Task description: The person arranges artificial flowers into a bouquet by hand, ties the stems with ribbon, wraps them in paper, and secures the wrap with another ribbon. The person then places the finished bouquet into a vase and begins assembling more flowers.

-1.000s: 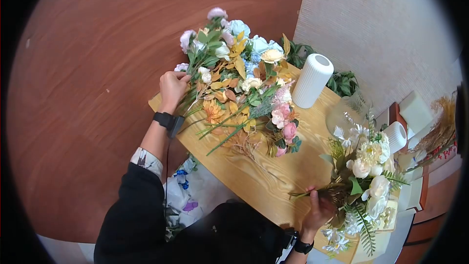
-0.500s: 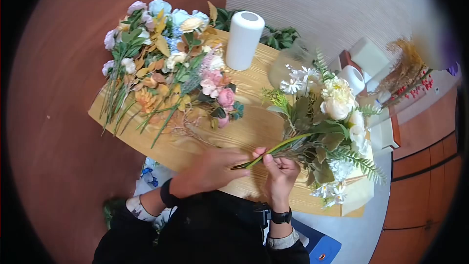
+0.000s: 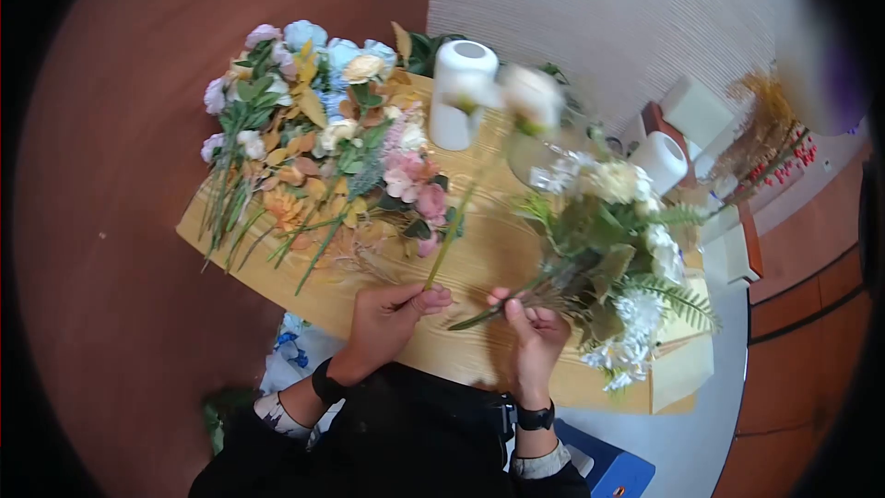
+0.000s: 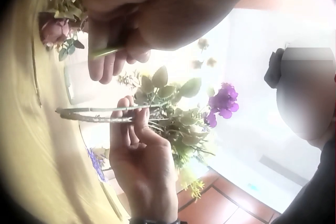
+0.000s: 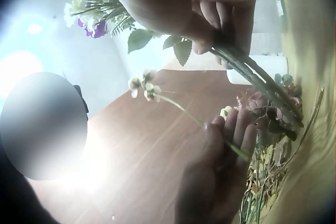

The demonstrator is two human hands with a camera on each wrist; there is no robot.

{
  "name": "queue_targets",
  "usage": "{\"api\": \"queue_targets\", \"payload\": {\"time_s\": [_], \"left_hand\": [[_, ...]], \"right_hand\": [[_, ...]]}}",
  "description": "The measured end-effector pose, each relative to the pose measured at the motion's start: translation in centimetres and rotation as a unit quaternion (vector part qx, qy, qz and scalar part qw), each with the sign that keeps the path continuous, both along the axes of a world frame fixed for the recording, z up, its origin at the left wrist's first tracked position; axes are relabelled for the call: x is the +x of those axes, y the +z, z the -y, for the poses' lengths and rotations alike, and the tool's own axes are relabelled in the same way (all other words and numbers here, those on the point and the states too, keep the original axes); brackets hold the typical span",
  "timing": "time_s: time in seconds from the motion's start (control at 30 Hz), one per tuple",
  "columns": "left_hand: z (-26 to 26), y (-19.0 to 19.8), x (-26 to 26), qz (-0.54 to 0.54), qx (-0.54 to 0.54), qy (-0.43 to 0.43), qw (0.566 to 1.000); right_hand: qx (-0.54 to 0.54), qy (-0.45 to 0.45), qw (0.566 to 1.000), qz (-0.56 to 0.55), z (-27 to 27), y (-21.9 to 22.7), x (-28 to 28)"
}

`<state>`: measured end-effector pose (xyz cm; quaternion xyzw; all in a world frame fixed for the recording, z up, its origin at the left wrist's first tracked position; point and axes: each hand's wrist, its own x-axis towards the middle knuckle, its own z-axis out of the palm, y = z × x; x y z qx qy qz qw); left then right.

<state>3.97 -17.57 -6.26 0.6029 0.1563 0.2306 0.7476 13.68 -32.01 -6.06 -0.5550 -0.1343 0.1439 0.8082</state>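
Observation:
In the head view my left hand point(image 3: 387, 318) pinches the lower end of a single green flower stem point(image 3: 452, 235). The stem leans up and away, with blurred white blooms point(image 3: 533, 100) at its top. To its right, my right hand point(image 3: 535, 341) grips the gathered stems of a bouquet point(image 3: 613, 231) of white and cream flowers with green leaves and fern. Cut ends point(image 4: 79, 113) of those stems stick out past the fingers in the left wrist view. The right wrist view shows the single stem point(image 5: 181, 107) apart from the bunched stems point(image 5: 262, 82).
Loose artificial flowers point(image 3: 341, 143) in pink, blue, white and orange spread over the left of the wooden table point(image 3: 249, 254). A white ribbed vase point(image 3: 452, 120) and a clear glass vase point(image 3: 535, 161) stand behind. Another white vase point(image 3: 662, 161) is at the right.
My left hand has left the loose flowers, come to the bouquet's stems, and now holds one stem separately to the left. The right hand keeps its grip; the head view has turned right.

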Motion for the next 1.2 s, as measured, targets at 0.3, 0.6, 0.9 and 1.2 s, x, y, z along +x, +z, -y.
{"api": "queue_targets", "payload": {"time_s": [0.3, 0.6, 0.9, 1.2], "left_hand": [[-8.5, 0.9, -3.1, -0.048, 0.14, 0.198, 0.969], [-16.9, -2.0, -4.8, -0.183, 0.394, 0.266, 0.861], [-16.0, -2.2, -3.9, -0.207, 0.481, 0.231, 0.82], [-17.5, 1.8, -5.3, -0.102, 0.345, 0.379, 0.852]], "right_hand": [[-0.011, -0.032, 0.999, 0.035, 0.9, -0.3, 0.6], [-0.003, -0.019, 0.999, 0.032, 1.1, -1.2, 0.7], [0.002, -0.043, 0.999, 0.018, 0.8, -0.9, 0.6], [0.003, -0.039, 0.999, 0.017, 0.9, -1.1, 0.5]]}}
